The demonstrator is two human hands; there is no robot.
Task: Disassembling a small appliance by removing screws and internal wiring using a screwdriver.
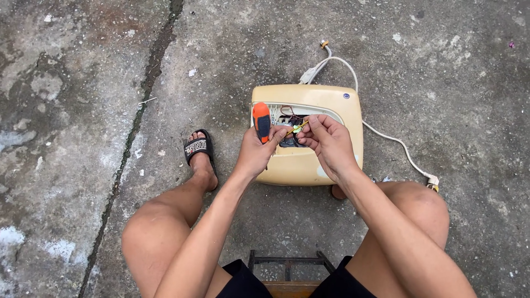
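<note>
Small yellow-green wire end [298,127] pinched between fingertips of both hands, just above the open cavity of the cream plastic housing [339,118] lying on the concrete floor [83,110]. Left hand [258,150] closed around an orange-and-black screwdriver [261,121], handle pointing up, thumb and forefinger also steadying the wire. Right hand [330,142] curled, fingertips nipping the wire's other side. Best done with a light, steady pinch, keeping the strand clear of the cavity edge. Inside the opening: red and dark wires, a dark part, details too small to tell. White cord [386,138] trailing off to the right; black sandal [197,147] nearby.
</note>
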